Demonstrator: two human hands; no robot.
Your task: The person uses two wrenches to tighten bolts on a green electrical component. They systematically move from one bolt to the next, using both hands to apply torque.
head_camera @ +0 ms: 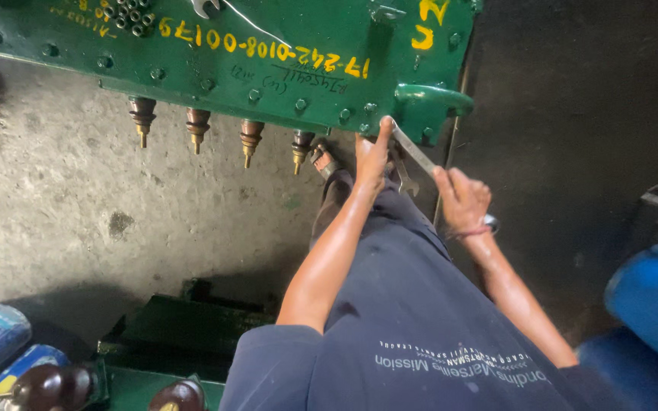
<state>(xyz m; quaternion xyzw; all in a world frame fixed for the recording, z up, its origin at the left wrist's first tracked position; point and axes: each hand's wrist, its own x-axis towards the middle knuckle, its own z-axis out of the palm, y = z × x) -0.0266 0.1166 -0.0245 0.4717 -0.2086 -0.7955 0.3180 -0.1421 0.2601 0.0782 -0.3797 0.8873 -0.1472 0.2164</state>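
**A:** Looking straight down, and the landmark is the green tank lid [268,53], bolted all round its edge. Where are the hands?

**B:** Both at the lid's near edge, close to its right-hand corner. The left hand [372,156] presses its fingertips on the rim, right where the head of a spanner [413,150] meets the edge. The fingers are stretched out rather than curled, steadying the tool's head.

**A:** And the right hand [462,199]?

**B:** Out from the lid, wrapped around the spanner's handle end, a firm grasp. The spanner runs slantwise from the rim down to that fist.

**A:** What's beside them?

**B:** A curved green lifting lug [432,103] just past the spanner's head, at the lid's corner. Along the same edge, away from the corner, four brown bushings [222,129] with brass tips stick out over the concrete floor [62,198]. The nearest bushing sits just beside the left hand.

**A:** Anything else?

**B:** A second spanner [207,7] lies on top of the lid, well apart from the hands.
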